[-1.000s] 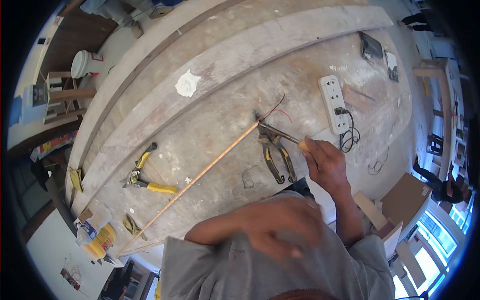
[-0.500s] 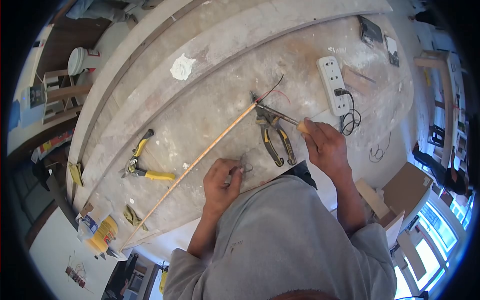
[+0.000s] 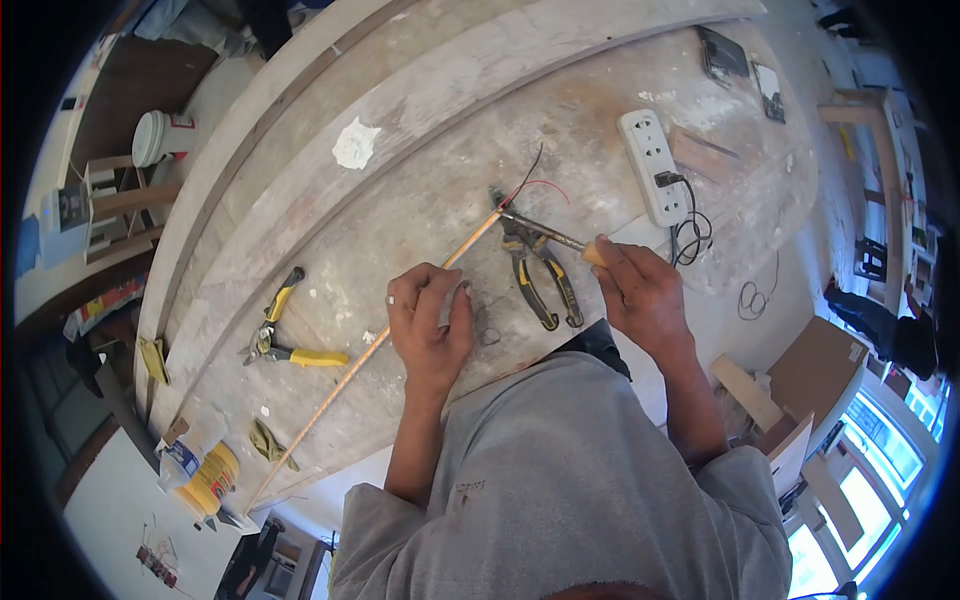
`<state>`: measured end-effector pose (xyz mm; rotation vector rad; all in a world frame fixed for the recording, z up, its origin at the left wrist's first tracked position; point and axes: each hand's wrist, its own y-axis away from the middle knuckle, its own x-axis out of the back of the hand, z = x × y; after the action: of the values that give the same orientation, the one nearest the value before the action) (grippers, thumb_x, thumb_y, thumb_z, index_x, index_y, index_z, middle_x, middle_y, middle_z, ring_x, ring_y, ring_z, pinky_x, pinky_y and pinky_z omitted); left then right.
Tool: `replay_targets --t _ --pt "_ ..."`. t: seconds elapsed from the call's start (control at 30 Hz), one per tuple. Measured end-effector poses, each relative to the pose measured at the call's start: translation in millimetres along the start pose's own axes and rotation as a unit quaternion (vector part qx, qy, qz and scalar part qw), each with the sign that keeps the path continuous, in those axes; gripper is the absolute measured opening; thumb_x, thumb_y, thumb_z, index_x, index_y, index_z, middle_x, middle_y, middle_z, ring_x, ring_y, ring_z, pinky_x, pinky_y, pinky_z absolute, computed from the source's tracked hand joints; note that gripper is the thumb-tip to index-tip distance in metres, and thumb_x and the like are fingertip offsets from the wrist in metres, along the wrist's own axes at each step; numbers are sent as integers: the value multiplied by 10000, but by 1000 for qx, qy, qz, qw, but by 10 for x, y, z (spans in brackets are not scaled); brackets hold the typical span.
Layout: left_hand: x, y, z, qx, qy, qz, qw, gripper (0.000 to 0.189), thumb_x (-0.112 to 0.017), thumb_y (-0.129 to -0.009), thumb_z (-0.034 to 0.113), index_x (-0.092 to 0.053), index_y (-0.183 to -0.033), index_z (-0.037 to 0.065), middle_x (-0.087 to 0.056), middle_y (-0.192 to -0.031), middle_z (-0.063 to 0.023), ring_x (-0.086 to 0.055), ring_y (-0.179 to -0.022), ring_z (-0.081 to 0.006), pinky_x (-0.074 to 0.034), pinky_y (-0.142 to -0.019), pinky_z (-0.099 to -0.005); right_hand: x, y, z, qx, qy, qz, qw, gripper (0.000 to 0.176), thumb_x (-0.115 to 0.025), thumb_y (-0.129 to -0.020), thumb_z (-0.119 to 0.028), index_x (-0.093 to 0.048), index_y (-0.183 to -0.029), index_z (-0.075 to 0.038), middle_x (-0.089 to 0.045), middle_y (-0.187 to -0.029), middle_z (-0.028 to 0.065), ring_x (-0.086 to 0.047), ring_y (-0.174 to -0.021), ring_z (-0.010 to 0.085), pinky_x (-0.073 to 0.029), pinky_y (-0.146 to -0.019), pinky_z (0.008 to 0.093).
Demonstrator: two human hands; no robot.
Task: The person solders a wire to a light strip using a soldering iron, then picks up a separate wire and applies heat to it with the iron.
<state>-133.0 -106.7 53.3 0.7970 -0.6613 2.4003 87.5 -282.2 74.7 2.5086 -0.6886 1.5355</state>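
Observation:
My right hand [image 3: 645,300] grips the wooden handle [image 3: 594,253] of a soldering iron [image 3: 550,232]. Its metal shaft points left, the tip at the end of a long thin LED strip [image 3: 384,332], where a black and a red lead [image 3: 546,182] stick out. Under the tip lie cutting pliers [image 3: 540,275] with black and yellow handles, their jaws by the strip end. My left hand [image 3: 430,325] is over the strip's middle, fingers bent and thumb near the index finger, seemingly pinching thin solder wire. A loose loop of that solder wire [image 3: 488,330] lies beside it.
A white power strip [image 3: 655,170] with a plugged-in black cord stands at right. Snips [image 3: 280,330] with yellow handles lie at left, near a yellow bottle [image 3: 210,478]. Curved boards [image 3: 420,120] border the far side; two dark flat devices [image 3: 722,55] lie top right.
My left hand has lifted up and left from the solder wire loop toward the strip. My right hand keeps the iron's tip at the strip end. The view has shifted slightly.

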Motion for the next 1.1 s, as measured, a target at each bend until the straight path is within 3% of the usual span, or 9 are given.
replay_targets --t 0.37,0.53,0.6,0.67,0.73,0.83,0.93,1.07,1.1 --pt "101 116 -50 12 6 -2 1000 307 -804 -810 -49 -765 -1100 45 -695 -1059 -138 -684 -974 -293 -538 -855 -372 5 59 16 1 -23 3 1000 437 -800 -854 -39 -715 -1278 33 -741 -991 177 -717 -853 323 -592 -754 424" --pt "106 -395 -128 55 129 -15 990 238 -806 -884 17 -770 -1119 29 -731 -1098 -116 -687 -978 -201 -538 -840 -331 98 100 40 -61 -96 29 993 391 -799 -880 -40 -739 -1263 11 -764 -993 187 -744 -831 333 -600 -747 399" --pt "11 -890 -134 75 172 -66 980 184 -779 -949 91 -778 -1111 4 -763 -1012 -81 -683 -882 -149 -535 -765 -313 144 121 43 -95 -129 35 987 372 -798 -890 -41 -749 -1256 4 -772 -993 189 -750 -818 332 -599 -744 387" --pt "-158 -1388 -193 110 140 -189 966 179 -788 -924 144 -799 -1046 12 -784 -965 -168 -724 -787 -269 -564 -731 -381 185 142 57 -142 -132 48 980 357 -801 -898 -37 -762 -1252 -1 -773 -971 178 -746 -787 310 -590 -734 367" --pt "-354 -1852 -147 78 -3 -345 935 273 -792 -923 249 -810 -1060 12 -789 -986 -207 -756 -837 -334 -590 -789 -420 212 184 77 -157 -135 61 976 357 -801 -900 -36 -765 -1253 -2 -772 -960 177 -742 -780 298 -586 -729 363" --pt "-712 -2062 -82 35 -150 -417 896 356 -823 -874 361 -831 -929 9 -772 -857 -190 -744 -763 -308 -581 -754 -429 234 255 109 -173 -133 82 972 357 -804 -900 -36 -767 -1253 1 -766 -938 172 -731 -758 278 -577 -715 356" --pt "-868 -2082 -10 6 -217 -440 872 381 -843 -831 389 -828 -885 12 -780 -858 -188 -757 -795 -338 -582 -772 -466 259 331 131 -192 -131 80 969 358 -809 -899 -39 -767 -1252 9 -759 -916 163 -714 -726 260 -568 -699 346" --pt "-941 -2042 28 10 -201 -446 872 358 -841 -831 361 -817 -863 6 -770 -832 -185 -742 -774 -335 -582 -767 -451 190 414 163 -195 -133 90 967 355 -814 -902 -38 -764 -1249 24 -746 -887 148 -683 -693 227 -552 -679 324" --pt "-959 -2073 26 28 -201 -483 852 361 -834 -817 346 -803 -911 -1 -785 -895 -190 -760 -842 -350 -595 -797 -453 180 430 166 -197 -134 92 967 355 -814 -902 -38 -764 -1249 24 -746 -887 148 -683 -693 227 -552 -679 324"
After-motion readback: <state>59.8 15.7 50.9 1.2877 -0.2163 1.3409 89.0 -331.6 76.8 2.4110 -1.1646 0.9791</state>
